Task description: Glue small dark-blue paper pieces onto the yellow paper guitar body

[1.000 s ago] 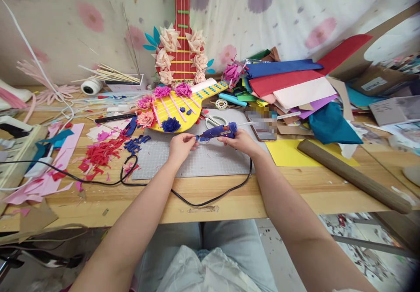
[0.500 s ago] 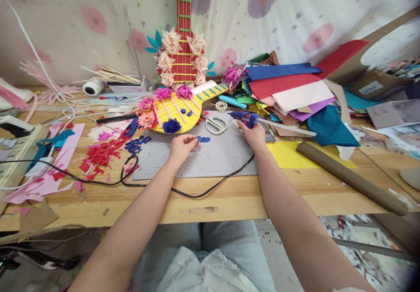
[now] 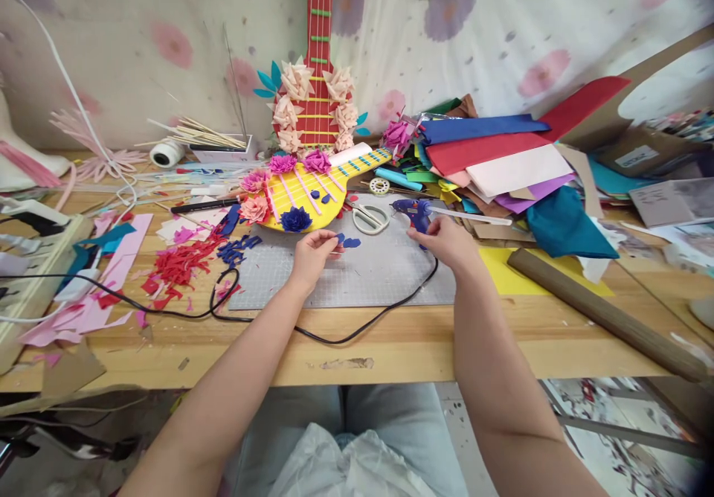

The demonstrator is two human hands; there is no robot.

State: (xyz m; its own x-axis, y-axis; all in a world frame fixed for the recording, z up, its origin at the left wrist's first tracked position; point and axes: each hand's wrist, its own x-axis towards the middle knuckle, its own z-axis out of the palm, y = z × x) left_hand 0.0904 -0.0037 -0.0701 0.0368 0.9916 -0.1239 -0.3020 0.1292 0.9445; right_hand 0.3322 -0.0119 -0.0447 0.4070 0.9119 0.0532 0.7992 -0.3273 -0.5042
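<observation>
My left hand (image 3: 313,260) pinches a small strip of blue petal-shaped paper (image 3: 351,242) over the grey cutting mat (image 3: 268,281). My right hand (image 3: 449,244) has its thumb and fingers at the handle of a blue glue gun (image 3: 411,208), whose long white glue stick (image 3: 474,216) juts out to the right. Just beyond my hands, a pair of scissors (image 3: 371,219) with pale handles lies on the mat. Behind my left hand rests a yellow paper lute-like instrument (image 3: 304,196) with pink lines and a dark blue paper flower (image 3: 295,219).
Red scraps (image 3: 187,263) and blue scraps (image 3: 237,248) lie to the left. A black cord (image 3: 335,341) loops across the front of the mat. Stacked coloured sheets (image 3: 491,147) and a brown tube (image 3: 602,311) occupy the right. A red guitar-like piece (image 3: 317,103) stands behind.
My right hand has shifted right and lower on the glue gun, which has turned slightly. My left hand keeps hold of the blue paper in nearly the same place. The view has moved a little.
</observation>
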